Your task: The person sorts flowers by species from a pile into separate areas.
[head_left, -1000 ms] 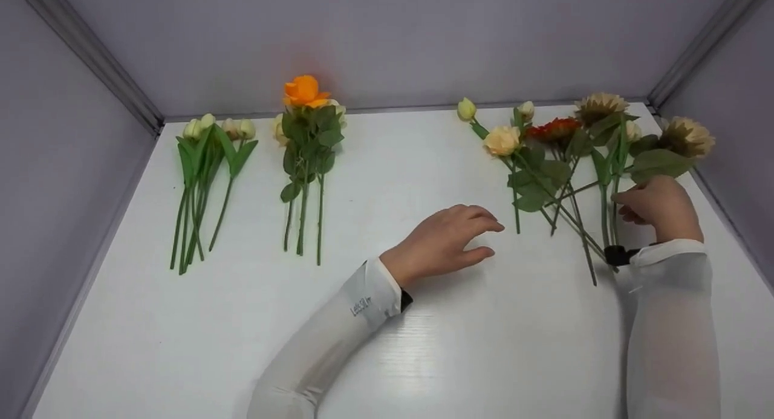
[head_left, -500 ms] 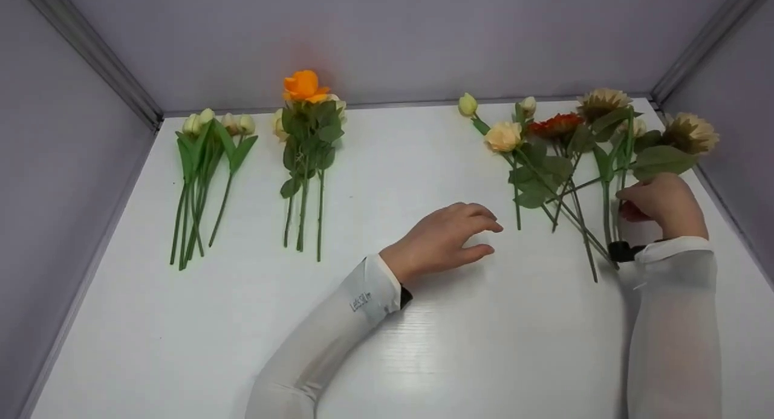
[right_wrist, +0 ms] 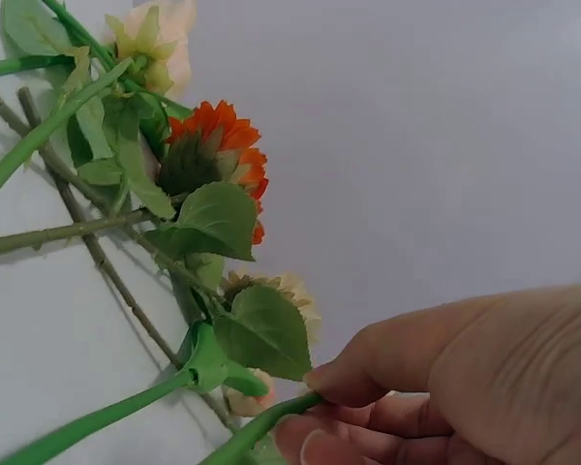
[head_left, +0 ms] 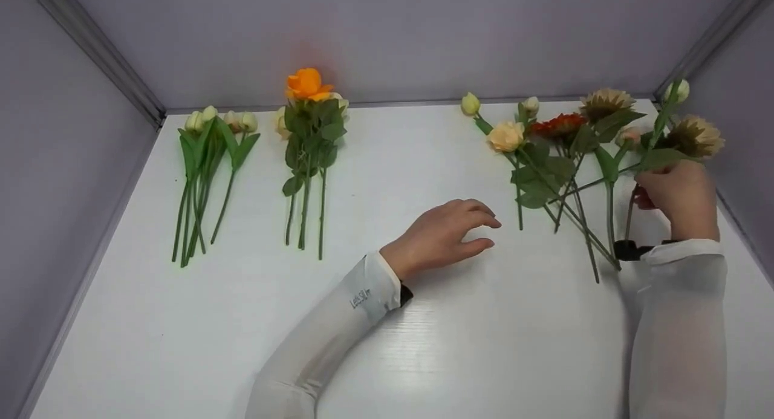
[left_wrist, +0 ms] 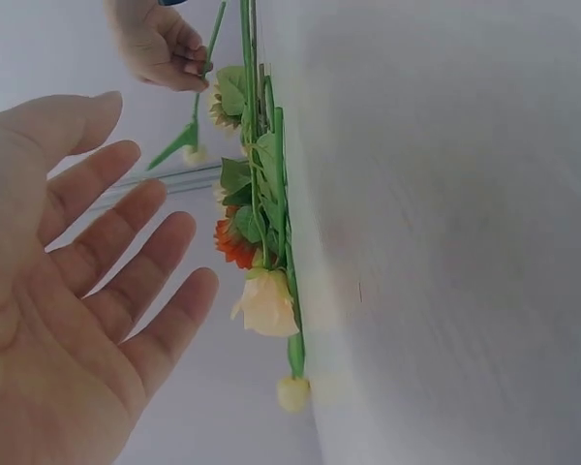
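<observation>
Pinching pale, egg-headed tulip (head_left: 664, 118) by its green stem (right_wrist: 261, 431), right of orange-red, many-petalled flower (head_left: 557, 126); right hand (head_left: 682, 195) likely sparing the bloom (head_left: 679, 90). Left hand (head_left: 441, 234) empty, fingers apart, left of that flower, probably avoiding crowding.

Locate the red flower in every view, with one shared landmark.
Head: the red flower lies at upper right.
Left wrist: the red flower is just left of centre.
Right wrist: the red flower sits above and left of centre.
Landmark: the right hand, at right, top left and lower right respectively.
</observation>
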`<state>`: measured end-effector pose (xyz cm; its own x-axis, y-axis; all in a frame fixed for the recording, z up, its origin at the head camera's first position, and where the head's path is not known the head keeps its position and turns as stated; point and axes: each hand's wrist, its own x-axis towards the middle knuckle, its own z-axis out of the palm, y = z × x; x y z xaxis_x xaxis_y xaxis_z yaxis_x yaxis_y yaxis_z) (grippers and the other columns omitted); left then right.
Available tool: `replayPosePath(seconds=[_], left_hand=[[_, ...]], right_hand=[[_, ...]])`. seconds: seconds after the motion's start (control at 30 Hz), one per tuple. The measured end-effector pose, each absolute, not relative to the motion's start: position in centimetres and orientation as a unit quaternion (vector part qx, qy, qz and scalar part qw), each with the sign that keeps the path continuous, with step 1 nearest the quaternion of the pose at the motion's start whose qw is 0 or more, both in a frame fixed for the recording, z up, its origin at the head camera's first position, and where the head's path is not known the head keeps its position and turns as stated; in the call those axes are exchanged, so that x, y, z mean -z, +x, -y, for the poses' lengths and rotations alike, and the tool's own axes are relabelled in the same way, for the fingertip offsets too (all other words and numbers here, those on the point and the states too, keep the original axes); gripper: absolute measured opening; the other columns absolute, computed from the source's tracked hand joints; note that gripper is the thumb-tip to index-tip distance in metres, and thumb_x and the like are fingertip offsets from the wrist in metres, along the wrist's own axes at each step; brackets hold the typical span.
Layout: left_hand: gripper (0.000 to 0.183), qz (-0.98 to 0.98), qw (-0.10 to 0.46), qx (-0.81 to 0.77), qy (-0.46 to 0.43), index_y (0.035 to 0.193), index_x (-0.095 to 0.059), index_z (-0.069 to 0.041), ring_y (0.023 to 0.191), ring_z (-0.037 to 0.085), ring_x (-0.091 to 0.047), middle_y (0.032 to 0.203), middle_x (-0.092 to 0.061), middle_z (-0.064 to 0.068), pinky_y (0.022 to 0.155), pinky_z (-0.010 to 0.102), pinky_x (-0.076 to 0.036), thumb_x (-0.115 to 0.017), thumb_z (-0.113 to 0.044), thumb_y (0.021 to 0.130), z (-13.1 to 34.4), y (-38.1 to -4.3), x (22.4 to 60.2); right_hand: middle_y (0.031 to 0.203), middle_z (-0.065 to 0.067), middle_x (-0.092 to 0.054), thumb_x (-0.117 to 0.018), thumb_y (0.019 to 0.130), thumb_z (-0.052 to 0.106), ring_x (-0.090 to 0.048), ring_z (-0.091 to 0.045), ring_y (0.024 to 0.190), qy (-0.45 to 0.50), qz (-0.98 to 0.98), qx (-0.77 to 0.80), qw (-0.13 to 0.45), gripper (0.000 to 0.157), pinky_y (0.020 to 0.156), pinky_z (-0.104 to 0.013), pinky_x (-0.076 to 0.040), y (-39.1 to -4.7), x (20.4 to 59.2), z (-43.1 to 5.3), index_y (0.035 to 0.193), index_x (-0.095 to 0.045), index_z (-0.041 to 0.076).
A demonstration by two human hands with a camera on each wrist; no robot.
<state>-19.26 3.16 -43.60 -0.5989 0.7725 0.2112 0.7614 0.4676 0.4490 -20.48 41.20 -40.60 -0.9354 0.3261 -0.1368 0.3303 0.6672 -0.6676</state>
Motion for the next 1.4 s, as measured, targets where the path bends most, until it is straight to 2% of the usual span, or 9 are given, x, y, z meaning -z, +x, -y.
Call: replayPosePath(seconds=[0.17, 0.27, 0.37, 0.53, 0.67, 0.73, 0.93, 1.1, 1.4], left_hand=[[0.024, -0.869, 0.008, -0.323, 0.374, 0.114, -0.063, -0.03, 0.107, -0.002, -0.05, 0.114, -0.055, -0.019, 0.088, 0.021, -0.041, -0.055, -0.038, 0.093, -2.5, -19.7, 43.2], [0.022, -0.857, 0.016, -0.407, 0.315, 0.111, -0.064, -0.032, 0.099, -0.004, -0.053, 0.108, -0.057, -0.022, 0.084, 0.02, -0.043, -0.055, -0.04, 0.092, -1.9, -20.1, 42.9], [0.02, -0.826, 0.022, -0.501, 0.258, 0.108, -0.064, -0.033, 0.091, -0.001, -0.056, 0.102, -0.06, -0.021, 0.079, 0.022, -0.046, -0.056, -0.041, 0.092, -1.3, -20.6, 42.6], [0.019, -0.743, 0.024, -0.641, 0.19, 0.106, -0.067, -0.026, 0.089, 0.012, -0.06, 0.099, -0.065, -0.008, 0.076, 0.027, -0.05, -0.061, -0.035, 0.09, -0.5, -21.4, 42.3], [0.022, -0.708, 0.047, -0.688, 0.154, 0.104, -0.068, -0.023, 0.089, 0.017, -0.061, 0.099, -0.066, -0.003, 0.077, 0.03, -0.051, -0.065, -0.036, 0.087, -0.3, -21.7, 42.3], [0.023, -0.706, 0.057, -0.691, 0.145, 0.102, -0.068, -0.022, 0.089, 0.017, -0.061, 0.098, -0.066, -0.002, 0.077, 0.03, -0.051, -0.066, -0.038, 0.086, -0.3, -21.8, 42.5], [0.025, -0.705, 0.061, -0.691, 0.145, 0.099, -0.068, -0.019, 0.087, 0.018, -0.061, 0.095, -0.066, 0.0, 0.079, 0.035, -0.051, -0.067, -0.039, 0.085, -0.4, -21.8, 43.0], [0.025, -0.702, 0.06, -0.694, 0.148, 0.098, -0.067, -0.018, 0.087, 0.017, -0.061, 0.095, -0.065, 0.0, 0.08, 0.037, -0.05, -0.068, -0.039, 0.084, -0.6, -21.7, 43.4], [0.024, -0.705, 0.049, -0.693, 0.143, 0.096, -0.066, -0.016, 0.085, 0.018, -0.062, 0.093, -0.065, 0.002, 0.076, 0.03, -0.051, -0.068, -0.036, 0.084, -0.4, -21.6, 42.9]], right_hand=[[0.093, -0.008, -0.065, -0.052, 0.089, 0.046, -0.064, -0.012, 0.065, 0.152, -0.912, 0.379, -0.04, 0.049, 0.057, -0.026, -0.05, -20.9, 39.2, -38.5, 0.112, -0.059, 0.003], [0.1, -0.01, -0.06, -0.052, 0.089, 0.048, -0.062, -0.014, 0.068, 0.117, -0.91, 0.394, -0.054, 0.05, 0.056, -0.027, -0.05, -21.0, 38.8, -35.8, 0.115, -0.057, 0.006], [0.097, -0.009, -0.06, -0.056, 0.088, 0.048, -0.06, -0.019, 0.071, 0.069, -0.908, 0.407, -0.065, 0.045, 0.054, -0.028, -0.049, -21.1, 38.9, -32.5, 0.112, -0.06, 0.011], [0.086, -0.005, -0.063, -0.063, 0.084, 0.047, -0.06, -0.028, 0.073, -0.026, -0.891, 0.45, -0.048, 0.032, 0.053, -0.031, -0.049, -20.6, 40.0, -26.3, 0.1, -0.064, 0.019], [0.08, -0.003, -0.064, -0.064, 0.085, 0.043, -0.06, -0.034, 0.07, -0.096, -0.879, 0.467, -0.03, 0.023, 0.049, -0.032, -0.049, -19.8, 41.1, -22.6, 0.095, -0.064, 0.021], [0.078, -0.002, -0.064, -0.064, 0.086, 0.04, -0.059, -0.033, 0.066, -0.12, -0.876, 0.466, -0.034, 0.02, 0.047, -0.031, -0.047, -19.4, 41.6, -21.4, 0.093, -0.065, 0.022], [0.074, 0.002, -0.062, -0.065, 0.087, 0.035, -0.055, -0.017, 0.059, -0.162, -0.875, 0.451, -0.061, 0.015, 0.048, -0.028, -0.044, -19.0, 42.3, -19.8, 0.091, -0.065, 0.02], [0.074, 0.005, -0.062, -0.063, 0.088, 0.034, -0.055, -0.014, 0.059, -0.179, -0.877, 0.441, -0.06, 0.014, 0.049, -0.028, -0.044, -18.9, 42.7, -19.5, 0.092, -0.065, 0.021], [0.073, 0.006, -0.061, -0.061, 0.089, 0.036, -0.056, -0.012, 0.057, -0.191, -0.876, 0.436, -0.074, 0.014, 0.048, -0.029, -0.045, -18.7, 42.8, -19.0, 0.093, -0.065, 0.022]])
